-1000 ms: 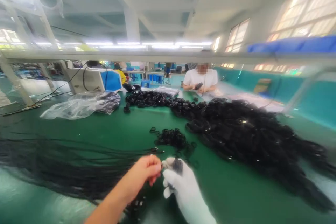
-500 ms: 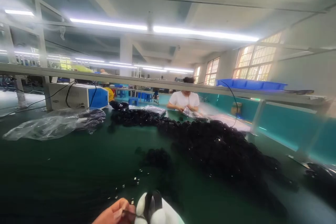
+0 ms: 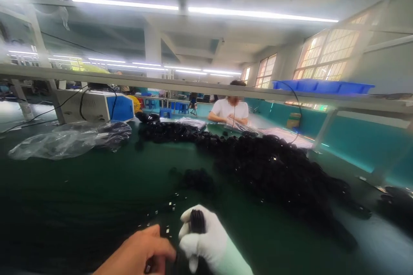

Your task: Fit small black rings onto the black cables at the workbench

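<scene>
the right hand point(image 3: 206, 240), in a white glove, is curling shut around a small black bundle of coiled cable point(image 3: 197, 221), whose looped top is poking up between the gloved thumb and fingers at the near edge of the green table point(image 3: 106, 180). the left hand point(image 3: 142, 253), bare, is lying just beside it with fingers bent inward and pressed together near the bundle's lower part — whether it is actually pinching a strand there cannot be told, since the spot is dark and blurred.

thin black wires point(image 3: 58, 215) are trailing off to the left across the table, with small pale tips point(image 3: 161, 219) showing close to the bare hand. a small heap of black loops point(image 3: 198, 179) is sitting just beyond the hands, and a large pile of black coils point(image 3: 277, 167) is stretching away to the right. a clear plastic bag point(image 3: 64, 142) is lying at the left, near a white and blue machine point(image 3: 97, 106). a co-worker in a white shirt point(image 3: 229, 109) is sitting at the far end.

judging by its look, the bundle is light, soft and springy — the loops are likely wanting to splay open if the grip loosens. the sensible hold is around its waist, squeezing all turns together, rather than by a single slippery strand, which would pull loose from the coil.
</scene>
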`<state>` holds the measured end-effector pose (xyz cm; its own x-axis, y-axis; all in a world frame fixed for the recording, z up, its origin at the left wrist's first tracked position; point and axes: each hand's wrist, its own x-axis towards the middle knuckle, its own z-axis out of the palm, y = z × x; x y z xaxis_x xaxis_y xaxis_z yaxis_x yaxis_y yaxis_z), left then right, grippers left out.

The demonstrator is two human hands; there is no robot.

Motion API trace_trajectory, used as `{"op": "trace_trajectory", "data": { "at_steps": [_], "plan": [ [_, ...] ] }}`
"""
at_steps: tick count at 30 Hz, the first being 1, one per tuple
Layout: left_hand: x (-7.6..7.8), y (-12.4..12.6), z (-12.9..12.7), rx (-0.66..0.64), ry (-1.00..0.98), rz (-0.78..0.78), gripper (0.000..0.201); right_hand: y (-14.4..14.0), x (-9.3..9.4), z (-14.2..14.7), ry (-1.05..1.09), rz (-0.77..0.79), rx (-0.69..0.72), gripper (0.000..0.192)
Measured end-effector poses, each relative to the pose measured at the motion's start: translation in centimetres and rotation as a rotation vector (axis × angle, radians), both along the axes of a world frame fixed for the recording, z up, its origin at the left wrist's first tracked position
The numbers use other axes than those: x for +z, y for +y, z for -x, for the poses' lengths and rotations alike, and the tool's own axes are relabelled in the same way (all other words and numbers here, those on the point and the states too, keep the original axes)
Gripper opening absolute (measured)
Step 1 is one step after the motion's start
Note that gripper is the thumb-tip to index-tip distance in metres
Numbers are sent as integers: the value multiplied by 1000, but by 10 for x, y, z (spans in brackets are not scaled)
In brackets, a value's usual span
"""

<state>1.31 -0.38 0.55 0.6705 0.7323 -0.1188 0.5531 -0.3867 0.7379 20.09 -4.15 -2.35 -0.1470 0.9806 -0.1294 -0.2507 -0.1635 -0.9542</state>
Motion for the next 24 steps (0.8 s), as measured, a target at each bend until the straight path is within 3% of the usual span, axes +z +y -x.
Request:
{"op": "trace_trajectory", "data": {
  "at_steps": [4,10,14,17,19,21,22,24],
  "plan": [
    [8,4,-7,34,-4,-93,38,-2,-9,-3,-17,-2,75,58],
    [-3,1,-10,-41,-73,-50,58,-5,-13,9,-292,40,233,59],
    [-3,-5,-17,-51,108,-130,47,-6,-24,16,-598,-89,96,81],
    [-2,7,-18,-111,292,-126,47,-4,-31,18,-727,-192,27,97],
    [-5,19,-16,-192,319,-16,35,-4,-30,17,-770,-218,-1,80],
    [-11,26,-15,-224,232,81,19,-4,-26,14,-739,-234,-50,49],
    [-15,27,-15,-210,175,105,18,-5,-24,11,-663,-222,-35,38],
    [-25,24,-15,-159,120,118,23,-8,-19,5,-388,-159,105,35]
  ]
}}
